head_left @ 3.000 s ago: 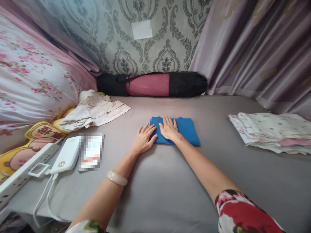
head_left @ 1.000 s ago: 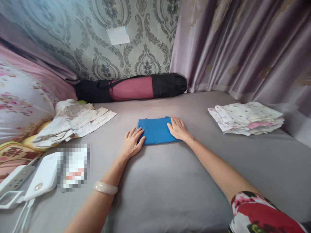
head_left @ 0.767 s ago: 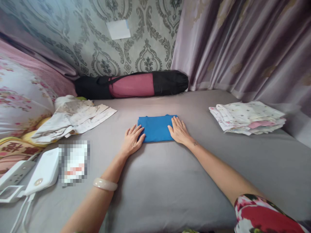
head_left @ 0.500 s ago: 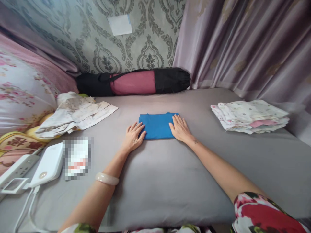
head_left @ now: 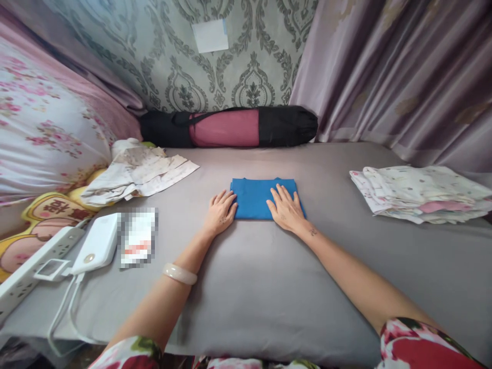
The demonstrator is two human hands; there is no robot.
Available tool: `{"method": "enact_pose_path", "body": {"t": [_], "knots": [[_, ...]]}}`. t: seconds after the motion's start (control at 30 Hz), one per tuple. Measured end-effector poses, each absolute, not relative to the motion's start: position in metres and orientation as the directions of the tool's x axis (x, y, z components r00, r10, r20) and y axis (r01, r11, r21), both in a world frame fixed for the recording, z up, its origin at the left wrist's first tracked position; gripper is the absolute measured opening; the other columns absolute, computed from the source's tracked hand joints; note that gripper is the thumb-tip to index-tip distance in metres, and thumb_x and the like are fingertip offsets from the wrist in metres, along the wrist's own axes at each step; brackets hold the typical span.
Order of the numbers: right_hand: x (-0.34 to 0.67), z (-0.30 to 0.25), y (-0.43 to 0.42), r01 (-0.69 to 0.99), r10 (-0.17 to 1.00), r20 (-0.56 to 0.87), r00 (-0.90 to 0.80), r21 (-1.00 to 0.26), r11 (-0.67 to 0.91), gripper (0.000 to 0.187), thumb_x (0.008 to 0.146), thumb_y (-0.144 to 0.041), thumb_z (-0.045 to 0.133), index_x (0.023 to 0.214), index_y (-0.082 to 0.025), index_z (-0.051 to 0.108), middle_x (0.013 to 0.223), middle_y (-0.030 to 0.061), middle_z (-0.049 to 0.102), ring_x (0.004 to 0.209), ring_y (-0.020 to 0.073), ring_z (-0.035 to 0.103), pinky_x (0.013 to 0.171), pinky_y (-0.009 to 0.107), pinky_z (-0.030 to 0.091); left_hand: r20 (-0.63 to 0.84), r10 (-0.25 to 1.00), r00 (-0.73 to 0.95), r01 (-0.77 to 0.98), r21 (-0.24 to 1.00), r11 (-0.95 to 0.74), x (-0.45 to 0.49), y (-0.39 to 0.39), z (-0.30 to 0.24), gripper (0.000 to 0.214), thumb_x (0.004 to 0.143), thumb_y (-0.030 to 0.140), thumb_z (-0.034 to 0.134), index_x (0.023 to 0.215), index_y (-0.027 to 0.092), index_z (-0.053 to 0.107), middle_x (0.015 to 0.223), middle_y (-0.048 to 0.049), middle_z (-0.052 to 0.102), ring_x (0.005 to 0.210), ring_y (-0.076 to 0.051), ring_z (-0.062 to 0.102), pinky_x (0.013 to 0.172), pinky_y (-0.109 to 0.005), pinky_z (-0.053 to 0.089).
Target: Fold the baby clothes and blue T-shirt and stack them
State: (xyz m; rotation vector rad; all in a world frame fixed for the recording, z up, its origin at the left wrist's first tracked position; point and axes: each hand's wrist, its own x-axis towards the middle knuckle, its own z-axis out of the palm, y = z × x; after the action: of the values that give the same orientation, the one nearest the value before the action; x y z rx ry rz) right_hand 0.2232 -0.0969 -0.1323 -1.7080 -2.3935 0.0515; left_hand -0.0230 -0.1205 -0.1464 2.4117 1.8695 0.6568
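A blue cloth (head_left: pixel 253 199), folded into a flat rectangle, lies on the grey sheet (head_left: pixel 246 277) in front of me. My left hand (head_left: pixel 222 211) rests at its left edge, the fingers stretched out and the fingertips touching the fold. Flat on the right part of the cloth lies my right hand (head_left: pixel 287 209), its fingers spread and pointing away from me. Neither hand grips anything. What is under the right palm is hidden.
Behind the cloth lies a long black and pink roll bag (head_left: pixel 226 128). Folded patterned cloths (head_left: pixel 426 192) are stacked at right. To the left are crumpled light cloths (head_left: pixel 142 174), a white power bank (head_left: pixel 98 241) with cables, a power strip (head_left: pixel 42 266) and a blurred packet (head_left: pixel 138 238).
My right hand has shifted inward from the cloth's right edge onto its surface. My left hand stays at the left edge. The whole view has turned slightly left.
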Motion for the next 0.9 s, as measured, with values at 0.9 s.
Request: {"method": "enact_pose_path", "body": {"t": [0.9], "knots": [[0.173,-0.136,-0.116,0.805,0.840,0.131,-0.527,-0.241,0.543,0.060,0.101,-0.042,0.025,0.152,-0.012,0.034,0.159,0.0144,0.026,0.148,0.0273,0.020,0.120,0.051,0.012,0.262,0.943,0.204,0.947,0.190,-0.257,-0.020,-0.120,-0.148,0.048,0.100,0.041,0.033,0.138,0.019,0.051,0.146,-0.0079,0.051,0.140,-0.027,0.038,0.115,-0.047,0.027]]}}
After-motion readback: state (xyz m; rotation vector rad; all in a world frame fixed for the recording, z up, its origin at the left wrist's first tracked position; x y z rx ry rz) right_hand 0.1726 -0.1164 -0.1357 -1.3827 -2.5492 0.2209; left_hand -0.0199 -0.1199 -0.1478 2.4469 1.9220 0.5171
